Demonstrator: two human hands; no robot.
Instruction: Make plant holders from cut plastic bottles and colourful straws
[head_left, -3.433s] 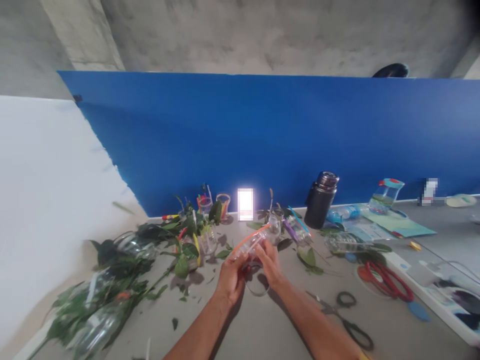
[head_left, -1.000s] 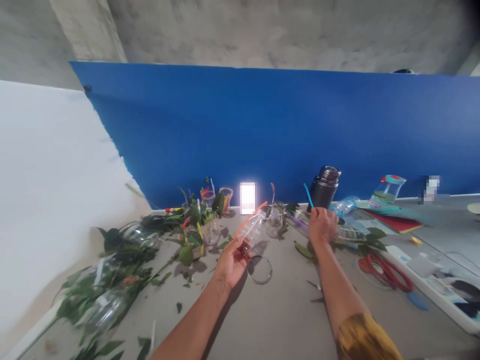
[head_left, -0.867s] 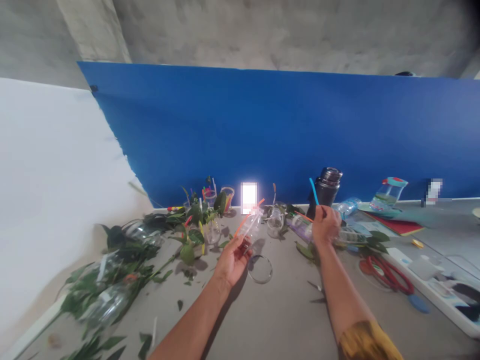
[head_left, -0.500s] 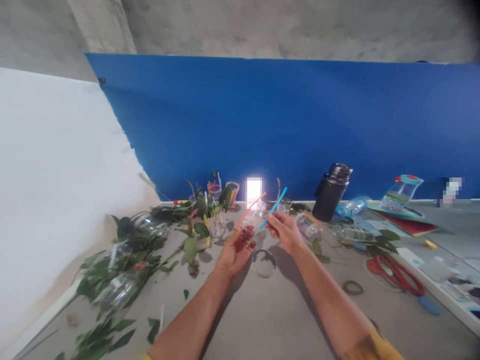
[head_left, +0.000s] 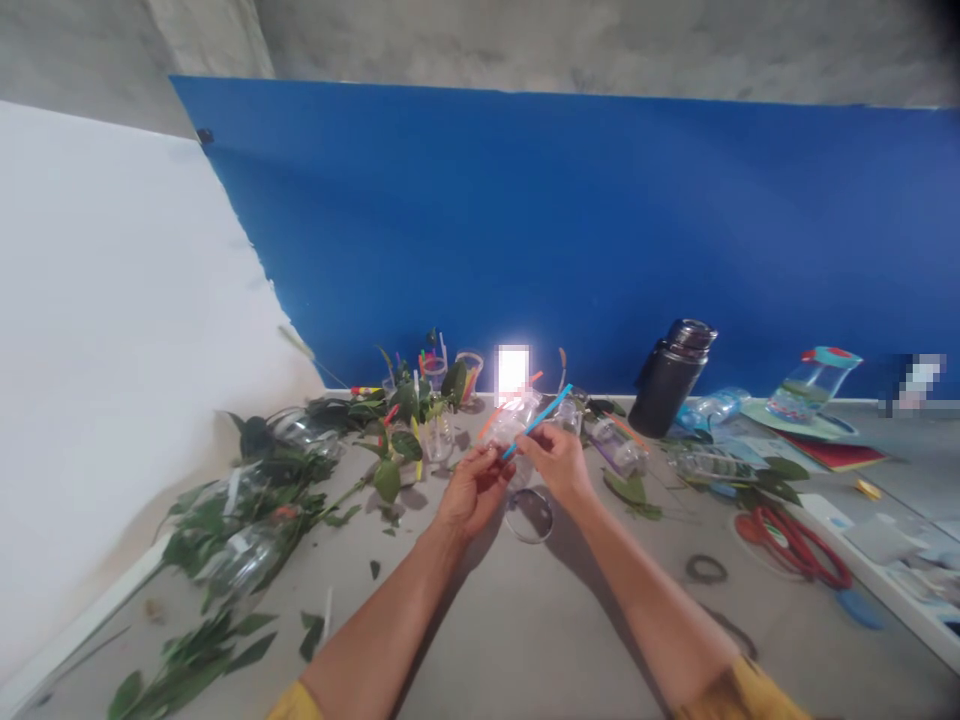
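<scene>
My left hand (head_left: 472,490) is closed round a clear plastic bottle piece (head_left: 517,412), with an orange straw (head_left: 531,382) slanting up along it. Between the fingertips of my right hand (head_left: 559,465) is a blue straw (head_left: 551,408), tilted up to the right. Its lower end meets the fingers of my left hand, in front of the clear piece. A clear round rim (head_left: 529,516) lies on the table just below both hands; whether it joins the held piece I cannot tell.
Leafy stems and clear bottles (head_left: 244,555) cover the left side. Cups with straws and leaves (head_left: 436,440) stand behind. A black thermos (head_left: 671,380), a water jug (head_left: 814,385), red-handled scissors (head_left: 806,545) and a white tray (head_left: 870,550) are on the right.
My right hand has moved left and down, bringing the blue straw to the fingers of my left hand. The hands are now close together. The view has tilted slightly.
</scene>
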